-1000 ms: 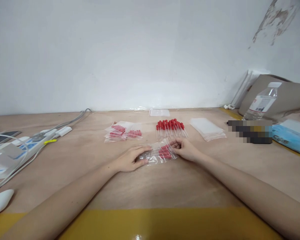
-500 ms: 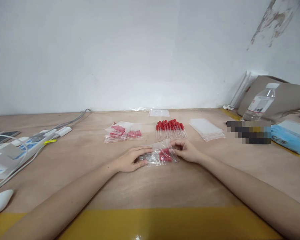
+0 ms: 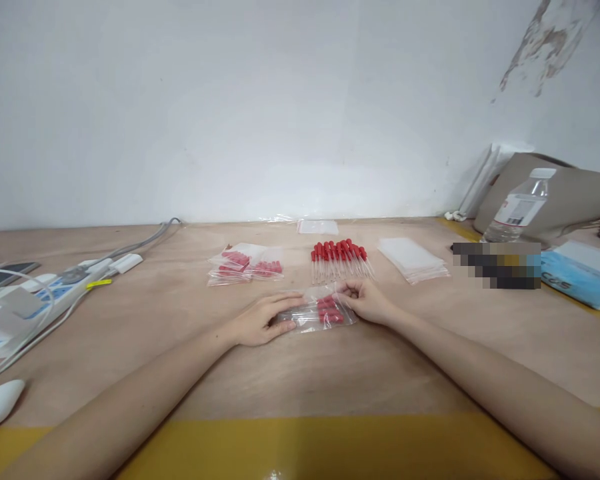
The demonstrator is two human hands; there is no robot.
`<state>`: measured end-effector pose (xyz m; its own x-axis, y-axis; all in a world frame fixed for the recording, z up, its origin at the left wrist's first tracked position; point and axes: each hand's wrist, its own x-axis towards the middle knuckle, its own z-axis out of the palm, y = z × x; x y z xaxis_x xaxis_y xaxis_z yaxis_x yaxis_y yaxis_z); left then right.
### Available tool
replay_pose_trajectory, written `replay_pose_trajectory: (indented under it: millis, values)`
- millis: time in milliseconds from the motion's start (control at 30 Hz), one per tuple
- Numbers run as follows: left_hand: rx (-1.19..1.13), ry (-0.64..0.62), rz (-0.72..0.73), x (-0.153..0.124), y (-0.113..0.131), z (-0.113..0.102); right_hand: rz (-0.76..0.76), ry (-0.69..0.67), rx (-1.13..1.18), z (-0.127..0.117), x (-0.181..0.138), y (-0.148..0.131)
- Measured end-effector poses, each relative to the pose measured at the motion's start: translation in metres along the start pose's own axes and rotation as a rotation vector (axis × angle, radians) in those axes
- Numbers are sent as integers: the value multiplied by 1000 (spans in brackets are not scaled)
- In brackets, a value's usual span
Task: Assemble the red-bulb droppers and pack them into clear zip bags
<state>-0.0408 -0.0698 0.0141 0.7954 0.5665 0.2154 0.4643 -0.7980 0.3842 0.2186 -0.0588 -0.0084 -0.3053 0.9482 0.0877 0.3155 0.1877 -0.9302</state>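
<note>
A clear zip bag (image 3: 307,320) lies on the table in front of me, with several red-bulbed droppers (image 3: 331,311) inside, bulbs to the right. My left hand (image 3: 260,320) rests at the bag's left end, thumb and fingers stretched out and apart, touching the plastic. At the upper right, my right hand (image 3: 367,300) pinches the bag's edge between thumb and fingers. Just beyond the bag is a row of loose droppers (image 3: 337,259), red bulbs facing away. Filled bags (image 3: 243,265) with red bulbs showing lie in a pile to the left.
A stack of flat clear bags (image 3: 413,259) lies right of the loose droppers, and another flat bag (image 3: 318,227) near the wall. A power strip (image 3: 55,293) with cables stands left. On the right are a water bottle (image 3: 517,207), a blue tissue pack (image 3: 580,277) and a pixelated dark object (image 3: 500,265).
My right hand has shifted slightly left along the bag's edge, and the bag's plastic looks flatter over the droppers. My left hand stays in place.
</note>
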Motion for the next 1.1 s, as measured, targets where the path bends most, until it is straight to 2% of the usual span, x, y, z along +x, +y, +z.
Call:
replay_pose_trajectory:
  millis: [100, 167, 267, 333, 433, 533, 633, 733, 1100]
  values:
    - [-12, -7, 13, 0, -1, 0, 8, -36, 13, -13, 1, 0]
    - [-15, -21, 14, 0, -3, 0, -27, 70, -73, -26, 7, 2]
    - [-12, -57, 21, 0, -4, 0, -105, 286, -378, -44, 26, 3]
    - [1, -81, 31, 1, -4, -1, -155, 368, -613, -52, 44, 0]
    - [34, -93, 41, 2, -2, -1, -227, 420, -920, -54, 72, -6]
    - [59, -96, 43, 2, 1, -2, -135, 429, -1087, -49, 94, -9]
    - [72, -105, 44, 2, 3, -2, -21, 414, -1091, -48, 108, -6]
    - [77, -103, 39, 1, 2, -2, -15, 415, -1040, -53, 115, -3]
    - [62, -84, 43, 2, -1, 0, -171, 473, -674, -72, 120, 3]
